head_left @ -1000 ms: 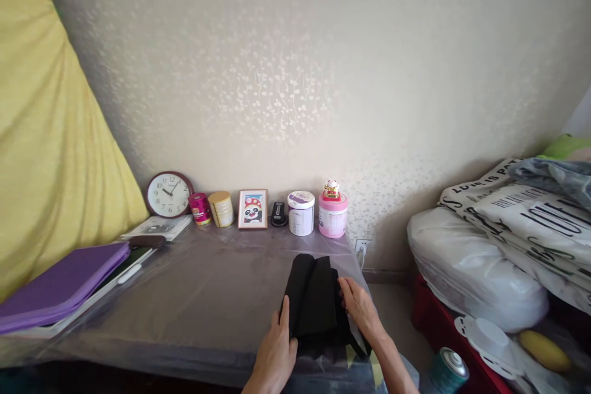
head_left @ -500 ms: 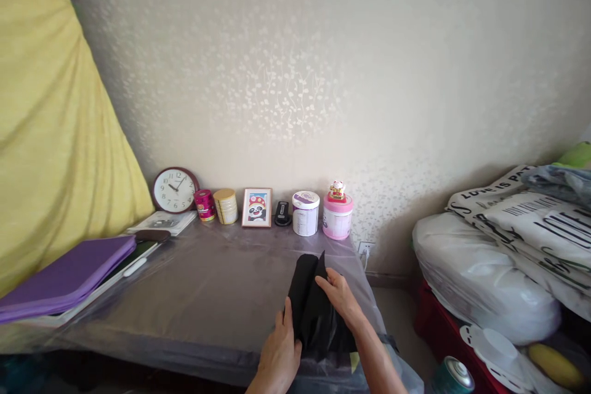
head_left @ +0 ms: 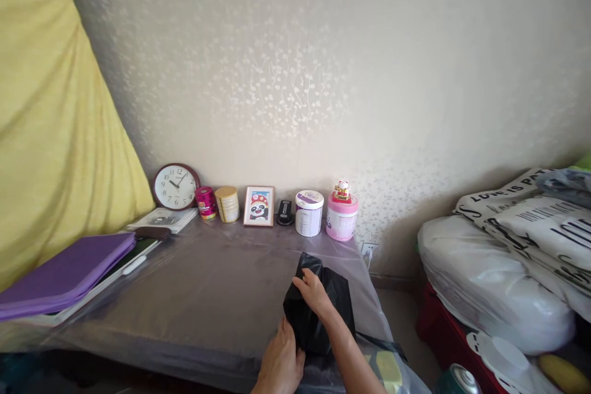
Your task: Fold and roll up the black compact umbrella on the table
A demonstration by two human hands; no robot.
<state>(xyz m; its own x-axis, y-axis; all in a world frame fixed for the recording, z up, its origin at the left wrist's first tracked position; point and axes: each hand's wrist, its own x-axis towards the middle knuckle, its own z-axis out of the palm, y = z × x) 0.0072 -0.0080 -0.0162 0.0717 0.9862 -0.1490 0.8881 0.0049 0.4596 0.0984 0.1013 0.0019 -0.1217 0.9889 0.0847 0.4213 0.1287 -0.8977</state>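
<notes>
A black bag (head_left: 339,295), thin and slightly shiny, lies at the right front of the table, partly folded, with a dark strip trailing off its right side. My left hand (head_left: 282,357) grips its lower left edge, thumb and fingers closed on the material. Across the top of it reaches my right hand (head_left: 311,290), its fingers bent on a fold near the far left end. My right forearm covers part of the bag's middle.
Along the wall stand a clock (head_left: 176,187), a pink tin (head_left: 205,203), a panda picture (head_left: 259,205) and tubs (head_left: 309,214). Purple folders (head_left: 69,271) lie left. Right of the table (head_left: 207,289) are a spray can (head_left: 458,380) and a white plastic-wrapped bundle (head_left: 489,283).
My right hand has moved left across the black bag, carrying a flap over. The bag's right part now lies flatter and wider. My left hand stays at the lower left edge.
</notes>
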